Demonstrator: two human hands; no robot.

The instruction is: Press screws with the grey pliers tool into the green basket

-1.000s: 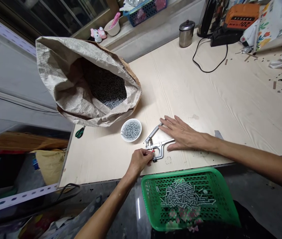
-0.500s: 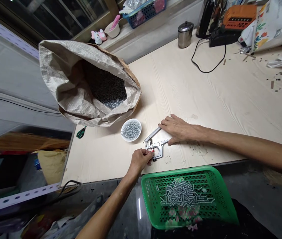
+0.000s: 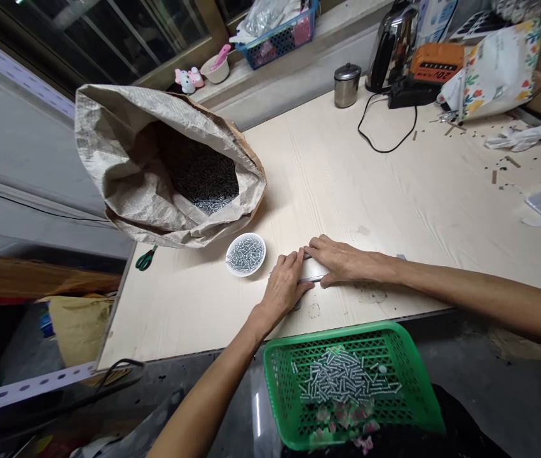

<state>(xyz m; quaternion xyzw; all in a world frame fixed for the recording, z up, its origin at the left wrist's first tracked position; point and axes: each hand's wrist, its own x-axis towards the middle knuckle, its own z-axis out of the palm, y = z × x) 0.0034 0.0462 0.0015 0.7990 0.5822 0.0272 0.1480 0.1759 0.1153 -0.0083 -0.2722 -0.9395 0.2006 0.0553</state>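
Observation:
A pair of silver hand pliers (image 3: 315, 278) lies on the wooden table, mostly covered by my hands. My right hand (image 3: 344, 259) wraps round its handles. My left hand (image 3: 280, 285) is closed over the head end, its fingertips touching those of my right hand. Whether a small piece sits in the jaws is hidden. Left of the pliers stands a white bowl (image 3: 245, 275) full of small silvery metal pieces. Close to me, below the table edge, a green basket (image 3: 274, 381) holds a heap of ridged, silvery metal rods (image 3: 339, 376).
A large woven sack (image 3: 131, 219) stands open at the table's left, with many small metal pieces inside. Green-handled scissors (image 3: 146, 259) lie at the left edge. A metal canister (image 3: 347, 89), a kettle (image 3: 394, 44), a black cable (image 3: 379, 150) and a flowered bag (image 3: 496, 79) are at the back.
My left hand has moved up from the pliers' jaw and now covers the head. The handles, earlier spread apart, look closer together. The view has shifted slightly.

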